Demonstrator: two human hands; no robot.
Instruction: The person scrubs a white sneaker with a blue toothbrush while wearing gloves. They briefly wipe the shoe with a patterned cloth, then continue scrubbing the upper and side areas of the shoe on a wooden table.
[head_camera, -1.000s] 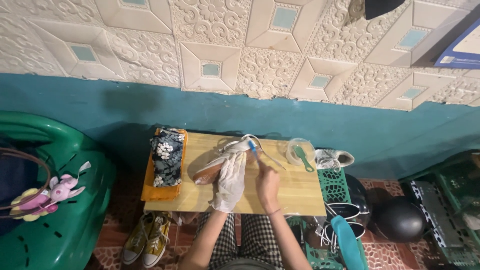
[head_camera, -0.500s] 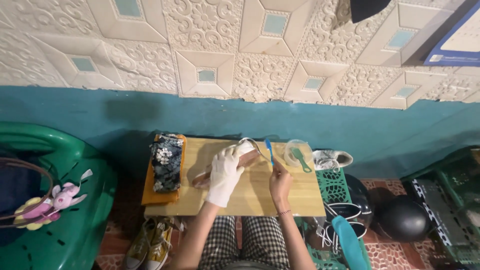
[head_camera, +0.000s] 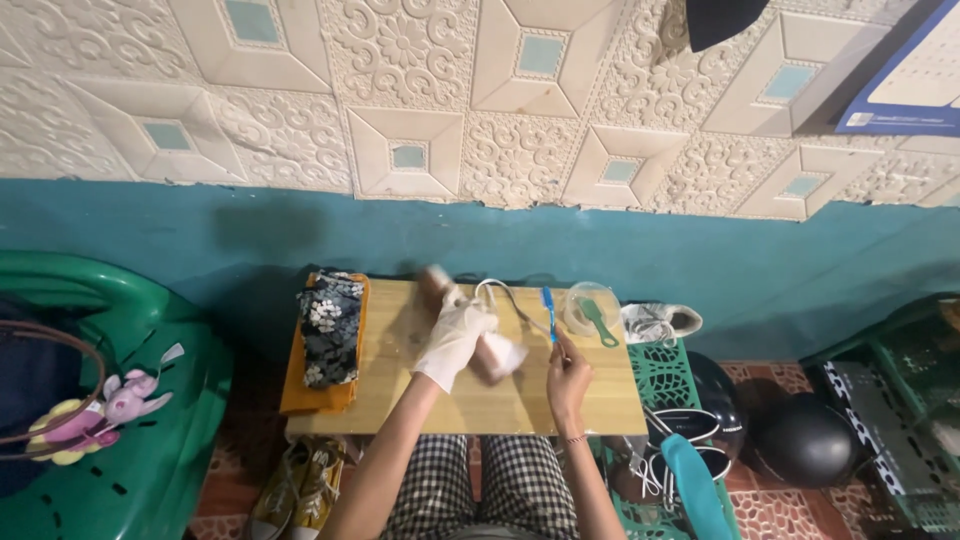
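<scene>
While gloved left hand (head_camera: 455, 338) grips shoe (head_camera: 478, 340), right hand (head_camera: 568, 375) holds blue toothbrush (head_camera: 548, 310).

The near strip of the wooden table (head_camera: 600, 410) lies bare, wide enough for a hand to pass beside the right hand (head_camera: 568, 378). The folded cloths (head_camera: 325, 335) block the left end, while the clear bowl (head_camera: 590, 308) with its green brush crowds the far right corner. The shoe (head_camera: 470, 330) under the gloved left hand (head_camera: 452, 340) fills the middle, though blur hides its exact edges.
</scene>
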